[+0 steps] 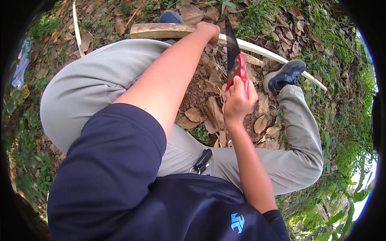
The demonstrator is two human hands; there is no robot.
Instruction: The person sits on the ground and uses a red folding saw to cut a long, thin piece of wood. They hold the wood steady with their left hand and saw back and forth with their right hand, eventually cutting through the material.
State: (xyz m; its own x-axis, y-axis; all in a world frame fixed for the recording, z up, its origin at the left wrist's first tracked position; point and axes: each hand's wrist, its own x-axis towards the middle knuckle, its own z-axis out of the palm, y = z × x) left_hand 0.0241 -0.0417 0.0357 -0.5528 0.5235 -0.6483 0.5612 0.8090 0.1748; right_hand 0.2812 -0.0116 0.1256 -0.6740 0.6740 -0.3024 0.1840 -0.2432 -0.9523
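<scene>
A hand saw with a red handle (239,68) and a dark blade (232,44) is in my right hand (240,101), the fingers wrapped round the grip. The blade points away from me and lies across a long pale wooden strip (257,49), close to my left hand. My left hand (209,32) is closed on wood just left of the blade, its fingers mostly hidden. A thicker brown piece of wood (161,31) extends left from that hand. Whether it joins the pale strip cannot be seen behind the hand.
My right shoe (287,75) is by the strip's far right part; my left shoe (171,17) is beyond the brown wood. A shorter pale piece (253,60) lies below the strip. Dry leaves (215,112) and green plants (261,18) cover the ground. Another thin stick (77,28) lies at upper left.
</scene>
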